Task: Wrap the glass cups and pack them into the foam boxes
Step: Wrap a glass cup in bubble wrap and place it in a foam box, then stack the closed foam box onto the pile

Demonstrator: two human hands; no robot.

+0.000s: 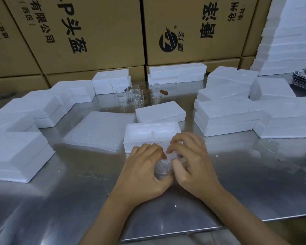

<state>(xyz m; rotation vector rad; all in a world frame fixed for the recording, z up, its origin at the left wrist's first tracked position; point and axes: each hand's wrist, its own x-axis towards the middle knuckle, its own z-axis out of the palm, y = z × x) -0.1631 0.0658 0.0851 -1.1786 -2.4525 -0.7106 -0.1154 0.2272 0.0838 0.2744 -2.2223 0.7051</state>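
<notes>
So both my hands are wrapped round one glass cup (163,167) half-bundled in bubble wrap, right in front of the open foam box (151,134). Left hand (145,171) has its fingers curled round the bundle from the side, and right hand (193,160) is pinching the wrap at the top with curled fingertips, so both have a proper hold on it.

My guess is it's light but fragile, and slick under that plastic, so I'd keep hold round the body and not squeeze the rim. The wrap is soft and will probably spring open if let go.

More bare cups (136,96) with wooden handles stand behind the foam box, and a stack of bubble wrap sheets (97,130) lies left of it. The cartons (99,32) behind read "头盔" and "有限公司", printed sideways.
</notes>
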